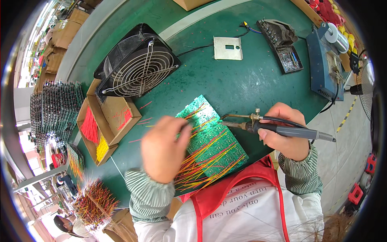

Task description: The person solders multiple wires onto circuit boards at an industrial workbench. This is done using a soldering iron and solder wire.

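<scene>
My right hand (287, 131) grips a soldering iron (282, 130) with a grey handle and a thin solder-feed tube. Its tip reaches the right edge of a green circuit board panel (213, 147) on the table. Red and yellow wires (201, 161) run from the panel toward its lower left. Over the panel's left side, my left hand (163, 147) is closed with thumb and fingertips together, slightly blurred. What those fingers hold, if anything, is hidden.
A black fan (139, 66) with a wire guard stands behind cardboard trays (131, 125) of red and yellow wires. Stacked boards (56, 111) rise at the left. Farther right are a metal plate (228, 48), a dark tip-cleaning box (288, 60) and a blue solder feeder (322, 68).
</scene>
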`<state>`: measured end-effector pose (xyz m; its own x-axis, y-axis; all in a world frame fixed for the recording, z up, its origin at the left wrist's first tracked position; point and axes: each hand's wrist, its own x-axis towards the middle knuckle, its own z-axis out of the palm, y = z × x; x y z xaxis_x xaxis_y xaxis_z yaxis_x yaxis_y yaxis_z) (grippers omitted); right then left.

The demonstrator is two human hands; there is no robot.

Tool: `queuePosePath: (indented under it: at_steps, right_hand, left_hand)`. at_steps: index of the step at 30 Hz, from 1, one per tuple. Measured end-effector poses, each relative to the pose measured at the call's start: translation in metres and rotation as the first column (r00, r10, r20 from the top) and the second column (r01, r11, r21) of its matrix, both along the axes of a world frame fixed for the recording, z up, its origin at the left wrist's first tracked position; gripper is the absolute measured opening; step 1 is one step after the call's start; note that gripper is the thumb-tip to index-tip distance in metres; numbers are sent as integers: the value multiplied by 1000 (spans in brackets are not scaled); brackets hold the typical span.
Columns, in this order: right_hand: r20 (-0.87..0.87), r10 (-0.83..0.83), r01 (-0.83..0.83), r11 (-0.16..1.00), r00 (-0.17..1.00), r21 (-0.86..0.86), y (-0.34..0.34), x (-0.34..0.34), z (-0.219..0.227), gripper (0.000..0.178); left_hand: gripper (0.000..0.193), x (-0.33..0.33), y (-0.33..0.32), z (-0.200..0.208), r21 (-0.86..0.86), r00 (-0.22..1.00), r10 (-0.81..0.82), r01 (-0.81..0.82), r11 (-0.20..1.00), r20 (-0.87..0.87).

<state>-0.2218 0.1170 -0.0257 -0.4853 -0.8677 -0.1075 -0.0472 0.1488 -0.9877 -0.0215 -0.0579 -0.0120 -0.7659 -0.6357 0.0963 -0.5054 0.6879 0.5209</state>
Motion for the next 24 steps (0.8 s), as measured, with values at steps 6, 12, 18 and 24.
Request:
queuePosePath:
  at_steps: [6, 12, 18, 24]
  right_hand:
    - [44, -13, 10, 999, 999, 52, -1, -2, 0, 17]
    - [87, -23, 16, 997, 996, 77, -6, 1, -1, 17]
    - [13, 2, -3, 999, 1000, 43, -4, -2, -3, 17]
    - [81, -32, 30, 999, 996, 22, 2, -1, 4, 18]
  left_hand:
    - [12, -18, 10, -24, 166, 996, -83, 78, 983, 26]
    - [13, -19, 7, -28, 166, 996, -84, 85, 982, -9]
    - [13, -20, 6, -29, 173, 995, -100, 97, 980, 7]
    - [13, -18, 5, -27, 189, 995, -95, 91, 978, 15]
